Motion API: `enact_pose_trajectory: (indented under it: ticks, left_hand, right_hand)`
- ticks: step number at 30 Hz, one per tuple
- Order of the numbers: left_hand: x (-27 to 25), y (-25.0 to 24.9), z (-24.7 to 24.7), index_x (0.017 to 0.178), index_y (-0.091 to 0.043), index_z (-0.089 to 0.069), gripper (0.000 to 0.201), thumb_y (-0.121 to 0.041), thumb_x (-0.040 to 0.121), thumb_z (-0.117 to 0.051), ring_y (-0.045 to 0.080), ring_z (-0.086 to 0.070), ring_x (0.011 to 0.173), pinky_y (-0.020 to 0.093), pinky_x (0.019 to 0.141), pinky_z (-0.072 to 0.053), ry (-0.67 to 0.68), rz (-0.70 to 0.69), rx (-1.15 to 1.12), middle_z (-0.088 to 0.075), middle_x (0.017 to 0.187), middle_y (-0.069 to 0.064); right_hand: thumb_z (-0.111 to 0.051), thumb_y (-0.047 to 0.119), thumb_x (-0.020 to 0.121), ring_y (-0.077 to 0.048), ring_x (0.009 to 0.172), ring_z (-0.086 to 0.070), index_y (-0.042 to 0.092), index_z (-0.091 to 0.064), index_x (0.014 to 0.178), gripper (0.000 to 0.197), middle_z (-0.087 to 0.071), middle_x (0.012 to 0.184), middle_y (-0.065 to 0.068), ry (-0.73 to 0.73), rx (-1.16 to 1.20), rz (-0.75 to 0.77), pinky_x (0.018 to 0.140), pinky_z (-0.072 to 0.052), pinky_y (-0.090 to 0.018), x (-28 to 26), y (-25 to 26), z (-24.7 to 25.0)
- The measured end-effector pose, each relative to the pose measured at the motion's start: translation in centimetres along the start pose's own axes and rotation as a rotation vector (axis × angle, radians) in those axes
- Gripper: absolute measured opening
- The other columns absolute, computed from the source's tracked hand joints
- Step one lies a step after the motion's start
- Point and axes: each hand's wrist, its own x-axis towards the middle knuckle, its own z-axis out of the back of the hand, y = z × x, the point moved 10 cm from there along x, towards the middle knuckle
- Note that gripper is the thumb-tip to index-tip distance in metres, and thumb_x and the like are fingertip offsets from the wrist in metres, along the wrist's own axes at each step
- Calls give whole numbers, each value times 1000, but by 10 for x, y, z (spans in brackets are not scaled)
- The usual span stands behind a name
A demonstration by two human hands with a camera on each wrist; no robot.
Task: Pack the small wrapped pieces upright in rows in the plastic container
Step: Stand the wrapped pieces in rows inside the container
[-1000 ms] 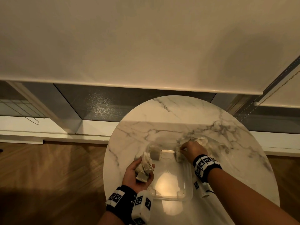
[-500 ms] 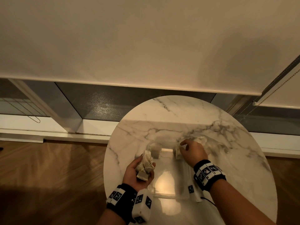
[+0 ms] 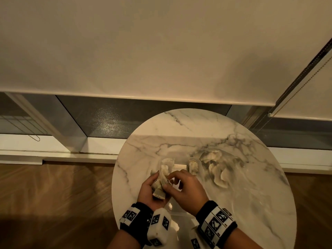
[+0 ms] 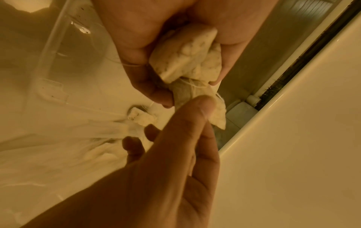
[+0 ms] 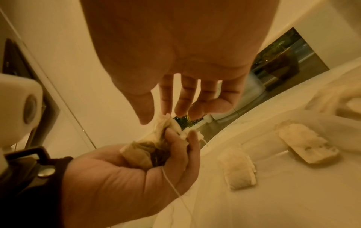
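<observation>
Cradling a bunch of small wrapped pieces (image 3: 159,184) in its curled fingers, the left hand (image 3: 150,193) keeps its grip closed round them above the near-left part of the clear plastic container (image 3: 181,212) on the marble tabletop (image 3: 251,203). The right hand (image 3: 186,191) pinches the top of one piece in that bunch. Two pieces stand upright against the container's far wall (image 3: 193,166). A loose heap (image 3: 218,169) lies just right of it.
</observation>
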Motion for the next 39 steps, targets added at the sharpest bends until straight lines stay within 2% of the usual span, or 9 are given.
enact_pose_trajectory:
  ticks: [8, 15, 17, 20, 24, 28, 32, 36, 39]
  left_hand:
    - [-6, 8, 7, 93, 0, -76, 30, -26, 87, -62, 24, -67, 86, 33, 80, -53, -36, -15, 1, -70, 93, 14]
    - [-15, 6, 5, 98, 0, -73, 32, -26, 82, -63, 27, -71, 79, 33, 72, -58, -9, -9, 52, -71, 89, 15]
    - [-17, 6, 4, 99, 2, -74, 34, -25, 85, -58, 32, -73, 83, 36, 73, -59, -9, -17, 70, -72, 90, 19]
    - [-13, 6, 12, 110, 2, -70, 40, -25, 81, -64, 31, -65, 100, 35, 92, -51, -48, -23, 73, -67, 103, 17]
    - [-10, 6, 13, 80, -2, -76, 27, -23, 87, -61, 24, -67, 58, 28, 55, -53, -66, -47, 58, -70, 73, 11]
    - [-8, 10, 14, 88, 0, -75, 29, -26, 79, -65, 25, -64, 68, 29, 57, -52, -54, -18, 48, -68, 84, 13]
    - [-8, 10, 17, 91, 0, -71, 30, -27, 86, -61, 24, -65, 60, 28, 50, -53, -48, 24, 12, -66, 79, 13]
    - [-5, 6, 26, 98, -2, -66, 29, -27, 84, -63, 26, -66, 58, 30, 48, -55, -91, 32, 43, -62, 86, 16]
    - [-7, 2, 27, 85, 1, -71, 28, -25, 77, -67, 26, -65, 58, 29, 49, -55, -99, 17, 49, -64, 82, 18]
  right_hand:
    - [-63, 50, 84, -1, 84, -52, 34, -71, 92, 20, -52, 83, 17, -86, -21, 59, 69, -49, -27, -5, 15, 1]
    - [-70, 34, 85, -8, 84, -58, 30, -74, 85, 6, -57, 83, 17, -134, 192, 137, 67, -47, -19, -18, 33, 10]
    - [-70, 30, 85, -13, 83, -62, 27, -72, 82, 4, -63, 83, 12, -131, 280, 130, 66, -52, -27, -21, 36, 12]
    - [-70, 17, 87, -17, 80, -68, 20, -70, 81, 6, -70, 82, 3, -141, 499, -14, 72, -57, -39, -21, 21, 15]
    - [-63, -5, 90, -21, 68, -66, -1, -63, 89, 4, -70, 75, -12, -192, 888, -225, 63, -55, -34, -21, -2, 20]
    - [-60, -10, 89, -21, 69, -66, 4, -61, 105, 21, -69, 77, -10, -162, 1090, -395, 59, -54, -33, -23, -21, 17]
    - [-57, -13, 87, -19, 73, -65, 13, -65, 115, 39, -65, 84, -10, -151, 1117, -469, 57, -54, -31, -23, -39, 18]
    - [-55, -11, 90, -19, 73, -65, 11, -75, 102, 33, -67, 87, -12, -160, 986, -483, 62, -54, -32, -19, -53, 22]
    - [-60, -9, 89, -24, 69, -66, 6, -76, 94, 23, -71, 85, -17, -196, 904, -516, 64, -56, -36, -17, -69, 26]
